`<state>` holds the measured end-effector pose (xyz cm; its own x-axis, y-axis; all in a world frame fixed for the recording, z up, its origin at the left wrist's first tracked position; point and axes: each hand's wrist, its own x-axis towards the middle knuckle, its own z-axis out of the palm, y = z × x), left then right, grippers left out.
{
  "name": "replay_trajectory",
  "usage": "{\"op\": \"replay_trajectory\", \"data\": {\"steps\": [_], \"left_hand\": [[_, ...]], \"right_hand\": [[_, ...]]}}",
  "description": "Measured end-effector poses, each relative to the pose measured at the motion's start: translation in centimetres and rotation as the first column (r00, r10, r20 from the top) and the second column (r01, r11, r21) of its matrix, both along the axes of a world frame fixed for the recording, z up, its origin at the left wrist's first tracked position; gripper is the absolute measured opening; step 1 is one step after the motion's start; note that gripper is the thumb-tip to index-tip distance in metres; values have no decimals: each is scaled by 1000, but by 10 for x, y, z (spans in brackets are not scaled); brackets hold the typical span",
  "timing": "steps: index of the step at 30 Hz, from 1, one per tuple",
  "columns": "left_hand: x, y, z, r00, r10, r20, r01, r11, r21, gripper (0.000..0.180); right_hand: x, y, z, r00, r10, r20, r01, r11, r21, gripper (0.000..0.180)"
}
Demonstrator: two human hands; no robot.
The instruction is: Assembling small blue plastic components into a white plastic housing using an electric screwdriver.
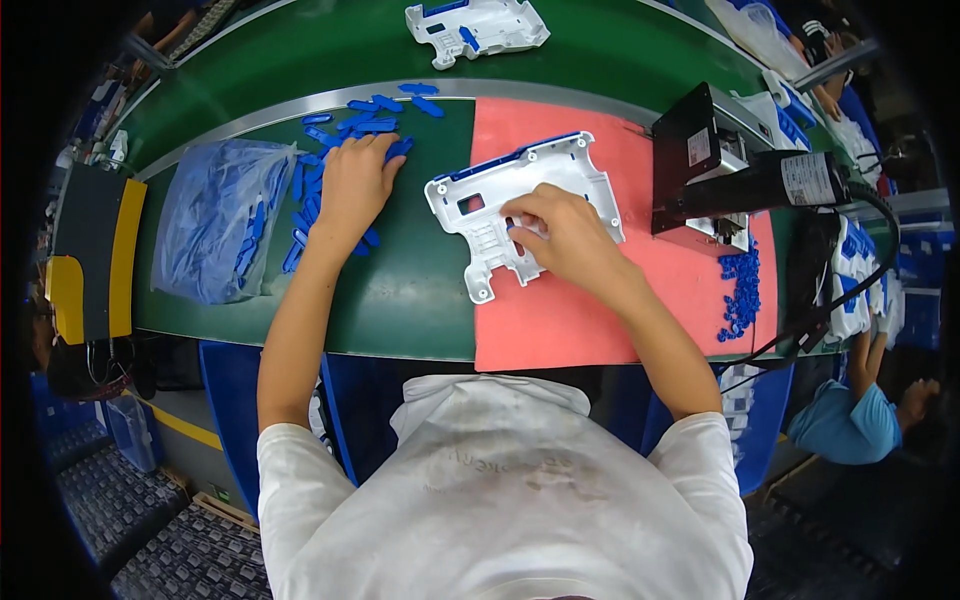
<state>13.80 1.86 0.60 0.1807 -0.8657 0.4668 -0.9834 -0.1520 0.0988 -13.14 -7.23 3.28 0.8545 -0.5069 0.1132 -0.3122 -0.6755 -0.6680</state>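
Observation:
A white plastic housing (540, 180) with a blue strip along its far edge lies open side up on the pink mat. Over its middle, my right hand (570, 235) is closed in a pinch, with a small blue plastic piece (512, 223) showing at the fingertips. To the left, my left hand (355, 180) reaches into a loose pile of long blue plastic pieces (310, 185). One blue plastic strip (400, 148) sits between its thumb and index finger. The other fingertips are partly hidden among the pieces.
A clear plastic bag (205, 220) with blue pieces lies left of the pile. At right stand a black fixture (690, 150) and a black cylindrical tool (750, 190) with a cable, near many tiny blue parts (740, 290). Another white housing (480, 35) is on the green belt beyond.

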Motion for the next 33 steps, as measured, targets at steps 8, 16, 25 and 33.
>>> {"op": "replay_trajectory", "data": {"steps": [8, 16, 25, 33], "left_hand": [[19, 5, 12, 971, -71, -230, 61, 997, -53, 21], [14, 5, 7, 983, -83, -161, 70, 994, -83, 23], [-26, 29, 46, 907, -182, -380, 34, 931, -363, 24], [-109, 43, 59, -495, -79, -865, 254, 939, -231, 46]], "right_hand": [[-61, 9, 10, 992, 116, -49, -125, 958, -257, 28], [-53, 39, 27, 987, -51, 151, 52, 999, 0, 17], [-8, 9, -3, 996, -75, -54, 76, 997, 13, 11], [-14, 16, 23, 878, -230, 420, -125, 737, 665, 26]]}}
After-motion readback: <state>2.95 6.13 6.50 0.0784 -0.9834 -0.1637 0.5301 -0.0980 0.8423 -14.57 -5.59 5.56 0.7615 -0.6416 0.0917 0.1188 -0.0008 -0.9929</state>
